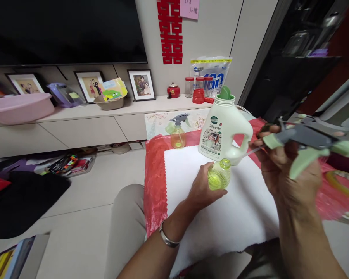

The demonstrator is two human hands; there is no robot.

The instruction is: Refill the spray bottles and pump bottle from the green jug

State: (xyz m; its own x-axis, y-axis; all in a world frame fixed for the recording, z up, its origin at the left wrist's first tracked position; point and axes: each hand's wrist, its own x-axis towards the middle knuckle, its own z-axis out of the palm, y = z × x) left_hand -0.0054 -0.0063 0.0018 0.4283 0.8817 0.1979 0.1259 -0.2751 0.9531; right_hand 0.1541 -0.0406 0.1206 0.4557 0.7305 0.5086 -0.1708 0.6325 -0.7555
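1. Left of frame centre: I see an amber spray bottle [178,139] upright on red plastic [155,174], trigger top fitted.
2. Centre, lower: left hand [202,188] clamped round the uncapped yellow-green bottle [220,177], over the white cloth [238,209]. I can't tell if the base touches.
3. Just above that, right of centre: pale jug [215,128] upright, green piece [225,92] at its mouth.
4. Right of frame: right hand [293,182] closed on the grey-green spray head [305,135], blurred. Tube [254,150] points left, clear of the bottle neck.
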